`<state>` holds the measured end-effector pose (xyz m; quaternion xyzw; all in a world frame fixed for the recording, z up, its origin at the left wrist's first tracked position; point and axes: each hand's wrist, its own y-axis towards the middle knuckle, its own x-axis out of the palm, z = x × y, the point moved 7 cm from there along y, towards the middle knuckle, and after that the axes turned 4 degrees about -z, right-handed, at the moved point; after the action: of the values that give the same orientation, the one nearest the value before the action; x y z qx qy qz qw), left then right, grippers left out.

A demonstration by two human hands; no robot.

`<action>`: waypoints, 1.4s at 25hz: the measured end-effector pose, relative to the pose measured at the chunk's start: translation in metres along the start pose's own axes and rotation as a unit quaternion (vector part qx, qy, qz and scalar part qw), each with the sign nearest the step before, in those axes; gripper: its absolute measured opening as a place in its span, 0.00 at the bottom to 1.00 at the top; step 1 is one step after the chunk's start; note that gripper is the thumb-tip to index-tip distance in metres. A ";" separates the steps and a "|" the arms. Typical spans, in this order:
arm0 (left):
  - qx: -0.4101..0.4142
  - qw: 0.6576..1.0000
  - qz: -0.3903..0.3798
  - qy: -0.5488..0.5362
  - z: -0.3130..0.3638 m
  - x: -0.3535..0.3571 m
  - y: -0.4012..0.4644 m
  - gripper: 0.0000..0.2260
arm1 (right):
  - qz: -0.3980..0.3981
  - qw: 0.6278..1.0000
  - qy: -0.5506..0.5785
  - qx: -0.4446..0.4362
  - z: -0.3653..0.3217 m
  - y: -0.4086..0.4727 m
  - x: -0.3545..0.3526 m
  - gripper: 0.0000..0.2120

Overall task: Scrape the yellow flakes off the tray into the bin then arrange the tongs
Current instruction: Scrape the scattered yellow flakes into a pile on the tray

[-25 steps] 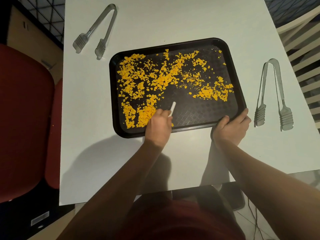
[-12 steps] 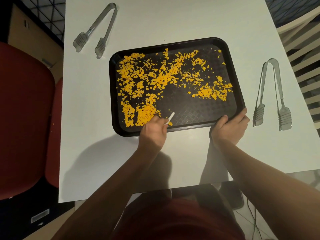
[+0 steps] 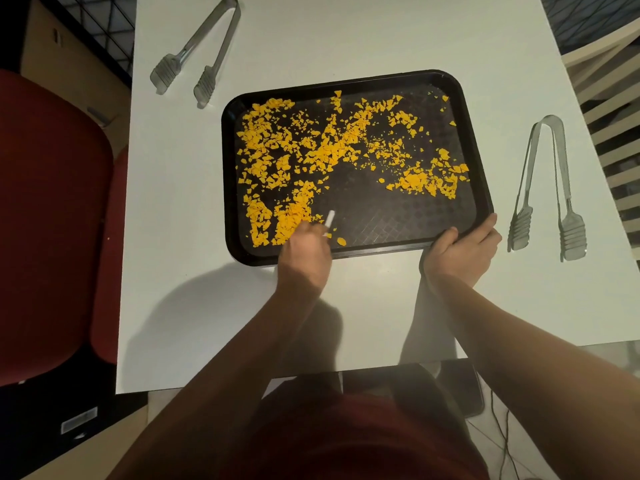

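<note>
Red chair (image 3: pixel 52 220), 9 o'clock. Tongs (image 3: pixel 197 50), 11 o'clock, untouched. Left hand (image 3: pixel 306 252) pinching white scraper (image 3: pixel 329 219) at tray's near edge. Tray (image 3: pixel 479 188), centre, flakes (image 3: pixel 311 150) mostly unswept. Right hand (image 3: pixel 462 249) curled on tray corner. Second tongs (image 3: pixel 547 188), 3 o'clock. Bin unseen; nearly everything pending.

We look down on a white table (image 3: pixel 311 36), red chair (image 3: pixel 52 220) at left, pale slatted seat (image 3: pixel 616 109) at right.
</note>
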<state>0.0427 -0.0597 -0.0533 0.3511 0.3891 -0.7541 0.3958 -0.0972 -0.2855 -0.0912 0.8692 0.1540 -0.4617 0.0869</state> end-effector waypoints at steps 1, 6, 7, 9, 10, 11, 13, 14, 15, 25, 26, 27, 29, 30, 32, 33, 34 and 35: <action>-0.014 0.999 0.032 -0.002 -0.010 -0.009 -0.002 0.12 | 0.001 1.000 0.000 -0.002 0.000 0.000 0.000 0.31; 0.101 0.993 0.032 -0.060 0.008 -0.016 -0.009 0.10 | -0.002 1.000 -0.003 0.000 0.000 0.001 0.000 0.31; 0.111 0.992 0.003 -0.058 0.010 -0.013 -0.003 0.10 | -0.003 1.000 -0.003 0.000 0.000 0.000 0.000 0.31; 0.119 0.991 -0.035 -0.046 0.008 -0.011 0.013 0.10 | -0.003 1.000 -0.005 -0.002 -0.001 0.000 0.000 0.31; 0.129 0.990 -0.044 -0.038 0.007 -0.012 0.020 0.10 | -0.003 1.000 -0.007 -0.002 -0.001 0.000 0.000 0.31; 0.146 0.988 -0.049 -0.024 0.009 -0.013 0.025 0.09 | -0.004 1.000 -0.008 0.000 0.000 0.000 0.000 0.31; 0.188 0.979 -0.070 0.024 0.016 -0.011 0.033 0.10 | -0.004 1.000 -0.009 0.000 -0.001 0.000 0.000 0.31; 0.205 0.974 -0.088 0.047 0.019 -0.011 0.035 0.10 | -0.004 1.000 -0.011 -0.001 -0.001 0.000 0.000 0.31; 0.218 0.967 -0.107 0.073 0.019 -0.011 0.036 0.10 | -0.003 1.000 -0.012 -0.001 -0.001 0.000 0.000 0.31; 0.138 0.987 0.070 0.034 -0.016 -0.068 0.075 0.12 | -0.009 1.000 -0.009 -0.001 0.001 0.001 0.001 0.31; 0.132 0.988 0.067 0.041 -0.013 -0.065 0.086 0.12 | -0.009 1.000 -0.007 -0.001 0.001 0.000 0.001 0.31; 0.137 0.987 0.057 0.058 -0.009 -0.059 0.095 0.12 | -0.008 1.000 -0.005 -0.002 0.002 0.000 0.001 0.32; 0.159 0.982 0.031 0.094 -0.002 -0.048 0.109 0.12 | -0.001 1.000 0.000 -0.005 0.001 0.001 0.000 0.32; 0.167 0.981 0.018 0.098 -0.001 -0.044 0.114 0.12 | 0.001 1.000 0.001 -0.003 0.001 0.001 0.000 0.32; 0.198 0.975 -0.011 0.099 -0.001 -0.040 0.116 0.12 | 0.003 1.000 -0.003 -0.001 0.001 0.001 0.000 0.32; 0.215 0.970 -0.028 0.106 -0.002 -0.039 0.114 0.12 | 0.003 1.000 -0.005 -0.001 0.001 0.001 0.000 0.32; 0.231 0.965 -0.050 0.116 -0.007 -0.038 0.110 0.12 | 0.001 1.000 -0.006 -0.002 0.001 0.001 0.000 0.32; 0.245 0.958 -0.072 0.130 -0.012 -0.037 0.105 0.12 | 0.000 1.000 -0.004 -0.001 0.002 0.001 0.000 0.32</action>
<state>0.1534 -0.0774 -0.0599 0.5034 0.2646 -0.8009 0.1876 -0.0979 -0.2870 -0.0920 0.8672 0.1542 -0.4652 0.0884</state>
